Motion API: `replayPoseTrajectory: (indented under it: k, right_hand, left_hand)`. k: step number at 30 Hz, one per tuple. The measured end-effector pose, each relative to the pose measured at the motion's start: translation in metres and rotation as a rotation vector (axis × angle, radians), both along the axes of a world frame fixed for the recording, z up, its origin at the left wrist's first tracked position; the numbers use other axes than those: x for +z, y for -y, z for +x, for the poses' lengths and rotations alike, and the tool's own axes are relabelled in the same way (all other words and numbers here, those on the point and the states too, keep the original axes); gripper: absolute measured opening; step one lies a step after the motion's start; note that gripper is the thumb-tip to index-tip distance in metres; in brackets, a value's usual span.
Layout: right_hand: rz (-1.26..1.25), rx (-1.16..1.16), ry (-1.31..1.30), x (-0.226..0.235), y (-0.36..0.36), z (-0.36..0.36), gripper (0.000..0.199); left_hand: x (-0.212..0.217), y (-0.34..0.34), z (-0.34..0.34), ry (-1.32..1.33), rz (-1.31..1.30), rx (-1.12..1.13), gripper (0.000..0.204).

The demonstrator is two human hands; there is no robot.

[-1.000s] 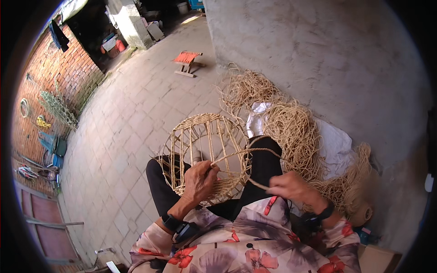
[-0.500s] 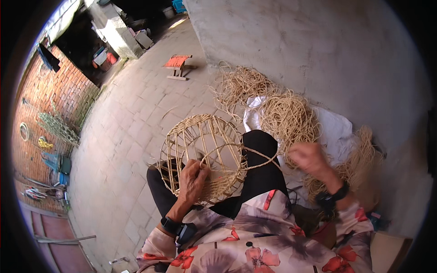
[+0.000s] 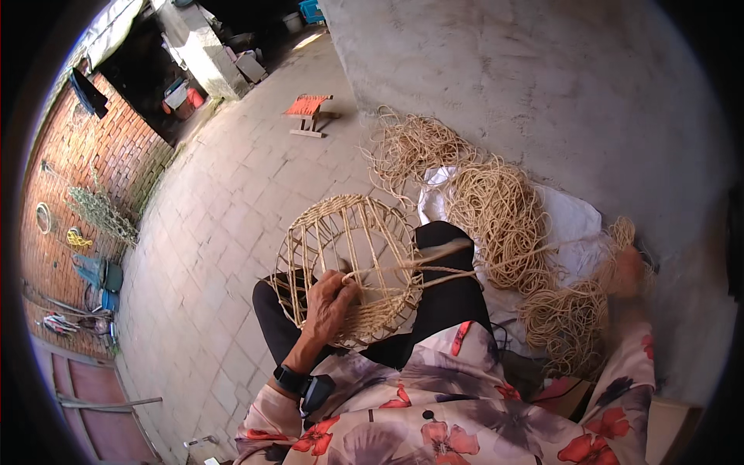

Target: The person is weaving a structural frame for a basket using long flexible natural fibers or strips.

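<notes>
The left hand [image 3: 329, 302] pinned a half-woven basket frame [image 3: 346, 263] on the lap, grip closed on its weave, while the blurred right hand [image 3: 624, 271], grip unclear, drew a rope strand [image 3: 465, 263] taut.

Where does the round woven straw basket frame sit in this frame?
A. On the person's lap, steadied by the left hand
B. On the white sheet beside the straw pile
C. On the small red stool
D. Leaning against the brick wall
A: the round woven straw basket frame rests over the black-trousered knees, with the left hand gripping its near rim.
</notes>
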State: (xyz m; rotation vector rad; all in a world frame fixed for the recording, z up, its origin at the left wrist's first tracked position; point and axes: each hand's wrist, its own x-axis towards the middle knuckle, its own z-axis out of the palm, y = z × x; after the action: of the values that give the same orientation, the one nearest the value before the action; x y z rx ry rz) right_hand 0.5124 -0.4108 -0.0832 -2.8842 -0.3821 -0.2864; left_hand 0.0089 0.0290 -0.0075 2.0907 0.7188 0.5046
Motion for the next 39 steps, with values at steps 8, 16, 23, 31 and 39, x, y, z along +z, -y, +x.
replayPoseTrajectory:
  k: [8,16,23,31,39]
  right_hand:
    - [0.501,0.644,-0.205,0.016,-0.128,-0.088,0.012]
    - [0.347,1.384,-0.133,0.064,-0.226,-0.256,0.023]
    - [0.180,0.698,0.108,0.054,-0.201,-0.163,0.010]
    - [0.473,1.380,-0.198,0.078,-0.265,-0.282,0.037]
    - [0.553,1.379,-0.223,0.072,-0.275,-0.293,0.029]
  left_hand:
    - [0.005,0.002,0.001,-0.011,-0.144,0.066,0.014]
    - [-0.003,0.002,0.002,0.006,-0.272,0.113,0.016]
    - [-0.002,0.005,0.004,0.043,-0.306,0.146,0.015]
    - [-0.004,0.006,0.005,0.067,-0.324,0.160,0.017]
    - [0.006,0.013,0.008,0.065,-0.343,0.167,0.017]
